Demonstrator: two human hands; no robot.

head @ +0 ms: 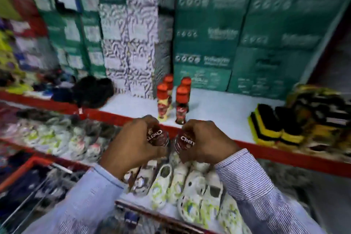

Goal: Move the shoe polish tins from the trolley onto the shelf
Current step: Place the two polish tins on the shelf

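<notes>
My left hand (131, 146) grips a dark red shoe polish bottle (158, 137) with white lettering. My right hand (207, 140) grips a second one (184, 141). Both are held side by side just in front of the red front edge of the white shelf (218, 108). On that shelf, just beyond my hands, stand several polish bottles with orange caps (181, 100). The red-framed wire trolley (36, 167) sits at the lower left, its contents blurred.
Green shoe boxes (207, 43) and patterned white boxes (129, 43) are stacked at the back of the shelf. Yellow and black shoe brushes (275, 123) lie at the right, dark shoes (93, 91) at the left. White and green clogs (190, 186) fill the lower shelf.
</notes>
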